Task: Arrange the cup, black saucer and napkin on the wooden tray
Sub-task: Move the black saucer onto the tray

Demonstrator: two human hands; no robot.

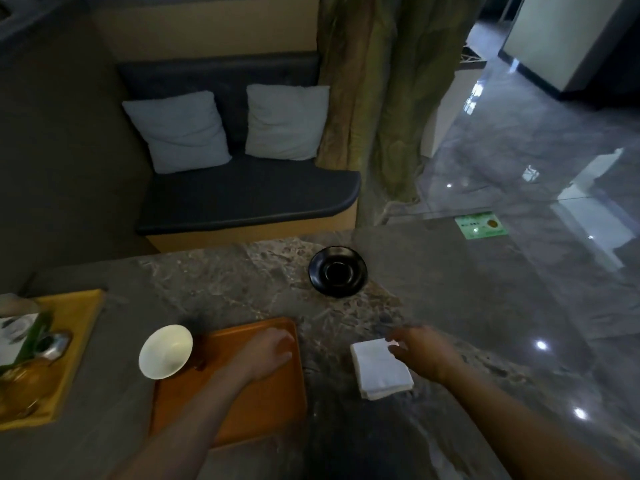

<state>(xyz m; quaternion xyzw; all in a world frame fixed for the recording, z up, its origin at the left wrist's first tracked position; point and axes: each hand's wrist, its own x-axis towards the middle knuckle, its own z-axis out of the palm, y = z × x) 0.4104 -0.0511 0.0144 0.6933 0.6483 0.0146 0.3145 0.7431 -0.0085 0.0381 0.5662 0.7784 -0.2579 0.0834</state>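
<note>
An orange wooden tray (194, 407) lies on the marble table in front of me. My left hand (268, 353) rests palm down on the tray's far right corner, holding nothing. A white cup (165, 351) stands at the tray's far left corner, overlapping its edge. To the right of the tray lies a folded white napkin (379, 372). My right hand (420, 351) hovers at the napkin's far right edge with fingers spread; whether it touches is unclear. The black saucer (337, 271) sits alone further back on the table.
A yellow tray (74, 327) with a glass pot, a small jar and papers stands at the left edge. Beyond the table is a dark bench (242, 195) with two grey cushions. A glossy floor lies to the right.
</note>
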